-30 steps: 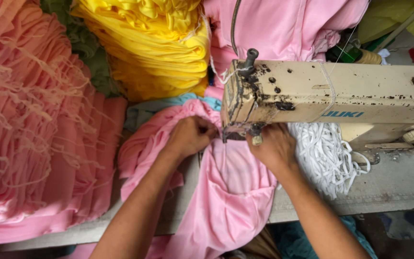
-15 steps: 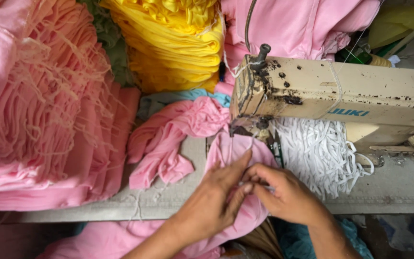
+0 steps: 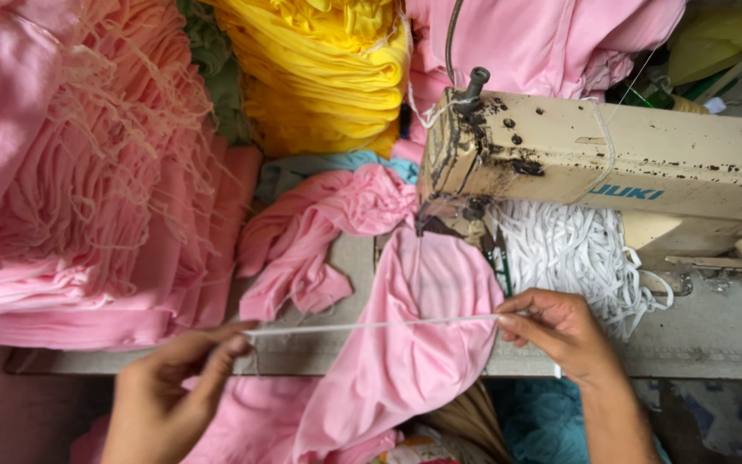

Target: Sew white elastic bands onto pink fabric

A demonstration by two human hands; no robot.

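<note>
From the head view, the left hand (image 3: 169,399) and right hand (image 3: 560,331) have drawn apart since half a second ago, each pinching an end of a white elastic strip (image 3: 371,326). It now stretches taut across the pink garment (image 3: 422,344) below the sewing machine (image 3: 611,167), apparently measured out

Pink cloth (image 3: 414,344), white elastic strip (image 3: 371,326), yellow stack (image 3: 319,69), perhaps cream machine (image 3: 611,163).

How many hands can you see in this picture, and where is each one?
2. The left hand is at the lower left, pinching one end of a stretched white elastic strip. The right hand is at the lower right, pinching the other end, over pink cloth.
</note>
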